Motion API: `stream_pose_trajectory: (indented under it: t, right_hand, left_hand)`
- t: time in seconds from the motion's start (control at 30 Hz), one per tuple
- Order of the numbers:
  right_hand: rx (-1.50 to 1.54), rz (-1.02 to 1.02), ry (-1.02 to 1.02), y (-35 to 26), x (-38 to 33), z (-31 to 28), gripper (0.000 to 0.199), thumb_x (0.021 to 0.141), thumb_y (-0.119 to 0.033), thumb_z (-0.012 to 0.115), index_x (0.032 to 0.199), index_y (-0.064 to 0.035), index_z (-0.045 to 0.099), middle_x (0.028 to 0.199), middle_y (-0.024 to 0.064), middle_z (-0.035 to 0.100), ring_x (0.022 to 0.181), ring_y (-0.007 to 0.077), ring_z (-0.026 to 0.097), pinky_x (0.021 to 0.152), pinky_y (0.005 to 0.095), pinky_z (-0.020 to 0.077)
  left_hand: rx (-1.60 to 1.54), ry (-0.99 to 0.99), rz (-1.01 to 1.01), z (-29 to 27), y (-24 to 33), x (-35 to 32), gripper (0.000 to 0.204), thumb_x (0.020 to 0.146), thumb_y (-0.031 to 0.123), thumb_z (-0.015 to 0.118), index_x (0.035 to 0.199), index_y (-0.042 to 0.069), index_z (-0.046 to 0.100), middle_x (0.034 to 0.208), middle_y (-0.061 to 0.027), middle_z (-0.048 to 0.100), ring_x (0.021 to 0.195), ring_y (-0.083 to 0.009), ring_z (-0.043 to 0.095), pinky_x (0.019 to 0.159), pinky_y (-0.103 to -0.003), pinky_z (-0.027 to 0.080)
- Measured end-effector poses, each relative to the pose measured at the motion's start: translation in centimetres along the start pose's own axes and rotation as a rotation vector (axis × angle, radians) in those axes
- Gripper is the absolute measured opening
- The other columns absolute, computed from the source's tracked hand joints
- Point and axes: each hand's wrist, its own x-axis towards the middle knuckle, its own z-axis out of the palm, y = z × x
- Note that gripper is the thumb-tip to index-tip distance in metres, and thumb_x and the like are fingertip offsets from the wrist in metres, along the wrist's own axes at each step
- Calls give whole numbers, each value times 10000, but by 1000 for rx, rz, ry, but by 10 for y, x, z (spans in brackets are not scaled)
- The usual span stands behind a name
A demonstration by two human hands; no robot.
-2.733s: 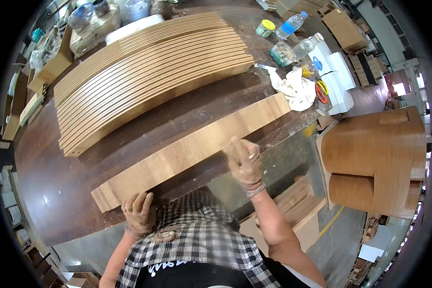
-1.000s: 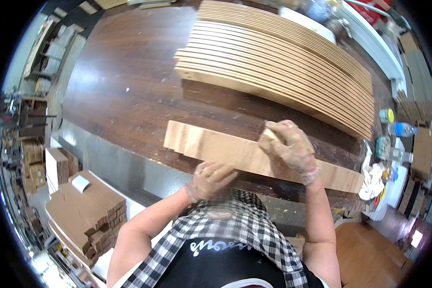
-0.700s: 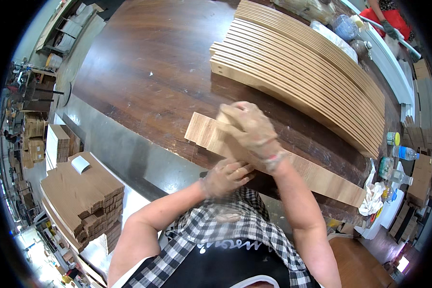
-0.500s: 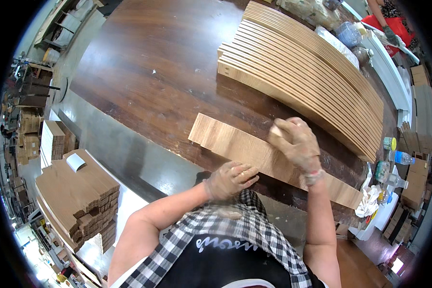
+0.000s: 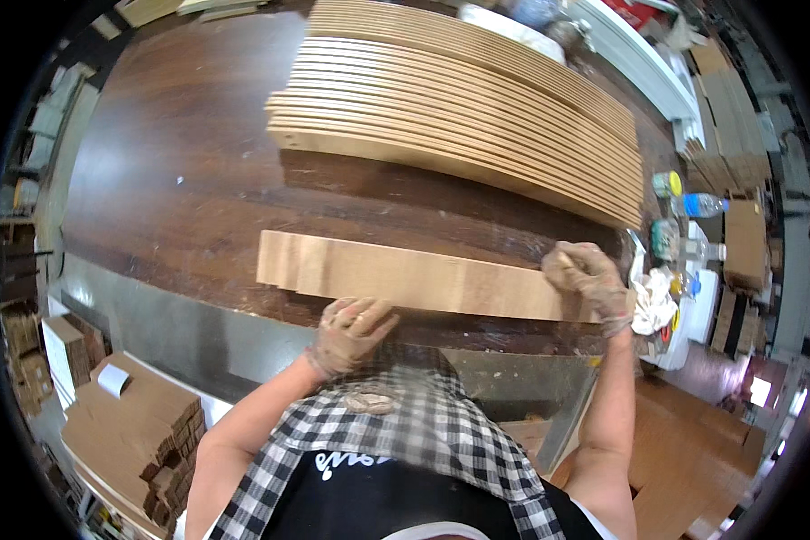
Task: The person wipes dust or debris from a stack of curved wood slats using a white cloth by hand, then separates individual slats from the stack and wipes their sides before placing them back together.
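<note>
A long light-wood board [image 5: 405, 274] lies near the front edge of the brown table, one end stepped at the left. My right hand [image 5: 589, 281], in a thin stained glove, is closed over the board's right end. Whatever its fingers may pinch is hidden under them. Beside the board's front edge is my left hand [image 5: 354, 335], gloved too, its fingers loosely bent and apart, with nothing seen in them. Behind the board sits a stack of matching wood strips [image 5: 459, 108], packed side by side.
A white cloth [image 5: 654, 304] lies past the board's right end, near plastic bottles [image 5: 697, 205] and a yellow-lidded jar [image 5: 667, 184]. Stacked brown cardboard [image 5: 126, 423] stands at the lower left. The dark tabletop [image 5: 180, 189] stretches to the far left.
My right hand has slid along the board from its middle to its right end. My left hand stays at the front edge. The whole view has turned and shifted.
</note>
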Motion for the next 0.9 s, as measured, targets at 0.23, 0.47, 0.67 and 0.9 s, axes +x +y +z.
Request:
stream_pose_trajectory:
  t: [0.23,0.47,0.67,0.9]
  right_hand:
    - [-809,-3,324,89,-35,-117,299,814,-168,794,1079,-44,736,997,169,690,950,333,640,829,411,503]
    - [-999,192,410,155,-53,-151,419,864,-260,730,1191,-4,679,1067,170,682,988,329,644,899,407,502]
    - [-769,-163,562,87,-31,-113,380,890,-207,710,1206,-3,655,1083,191,675,1013,375,621,922,455,483]
    - [-262,-263,311,35,-15,-42,398,968,-31,600,1364,2,577,1289,113,586,1207,225,563,1060,342,436]
  left_hand:
    - [-5,-5,-36,-8,9,13,429,692,76,716,1107,183,715,1225,-62,599,1108,-273,569,894,-465,461]
    - [-9,-65,-103,-16,16,22,497,724,157,758,1209,150,650,1260,-54,586,1152,-278,550,964,-494,414]
    - [-187,-403,-309,-19,43,87,792,795,461,780,1423,72,497,1555,-185,375,1467,-428,288,1163,-569,302]
    - [-107,-202,-172,17,49,141,674,760,309,777,1342,57,547,1327,-162,555,1311,-372,488,1139,-538,349]
